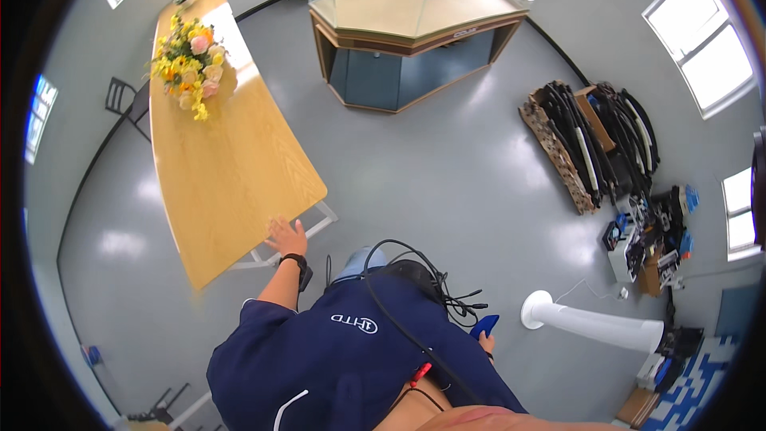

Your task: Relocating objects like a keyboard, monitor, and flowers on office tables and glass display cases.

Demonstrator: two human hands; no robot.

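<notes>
Nearest to the camera: navy shirt (pixel 319 359), crossed by black cables (pixel 441 279). Begin at the flat blue object (pixel 484 325), located at front right, just beyond the right sleeve (pixel 483 373). Right hand (pixel 487 342): fingers bent at its lower edge, apparently closed on it, with depth of grip hidden by the sleeve. Possible fault: dropping to the floor (pixel 431 168), caused by too shallow a hold or by a knock from the cables close beside it. Possible second fault: snagging during a turn, caused by loose, hanging cable ends. Orientation: tip forward and to the right, long axis slanting from near left to far right.

Proceed outward to the wooden table (pixel 239 168), located ahead and to the left. Left hand (pixel 286 238): fingers spread at the near edge, grasping nothing. Possible fault: jolting, caused by leaning or pushing at that end; could disturb the flower arrangement (pixel 191 68) on the far half. Orientation: long axis running forward and slightly left.

Farther out: glass display case (pixel 363 80) ahead, white column (pixel 590 326) to the right. Possible fault: collision with the column, caused by stepping right without looking.
</notes>
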